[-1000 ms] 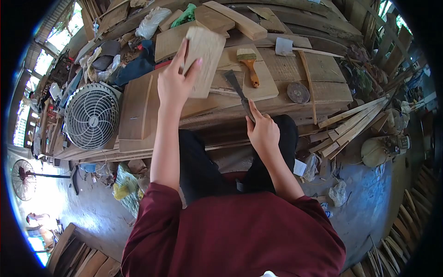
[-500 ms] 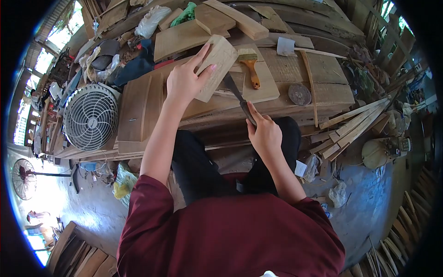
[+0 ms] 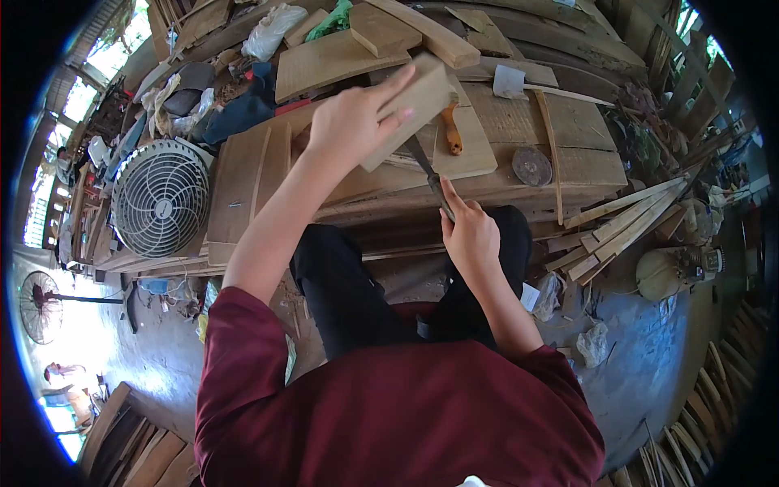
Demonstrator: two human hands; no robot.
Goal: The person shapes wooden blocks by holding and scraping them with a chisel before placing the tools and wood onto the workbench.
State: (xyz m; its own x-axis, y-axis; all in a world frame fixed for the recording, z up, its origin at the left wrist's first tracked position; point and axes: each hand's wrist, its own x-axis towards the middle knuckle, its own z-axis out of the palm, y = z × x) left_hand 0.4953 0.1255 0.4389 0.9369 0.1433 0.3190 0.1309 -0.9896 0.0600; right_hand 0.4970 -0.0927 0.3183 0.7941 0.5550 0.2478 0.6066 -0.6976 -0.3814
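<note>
Above the worktop (image 3: 586, 168), the left grip (image 3: 347, 127) clamps a block (image 3: 420, 107), the right grip (image 3: 472, 235) a tool (image 3: 432, 177); loosening could drop either.

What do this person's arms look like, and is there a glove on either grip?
The left sleeve and right sleeve are short, loose and dark red. The left forearm and right forearm are bare. The left grip and right grip wear no gloves, and no watch or bracelet shows.

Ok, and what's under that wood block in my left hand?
An orange handle lies on the board, sticking out past the wood block; its other end is covered. The tip of the dark tool seems hidden too.
</note>
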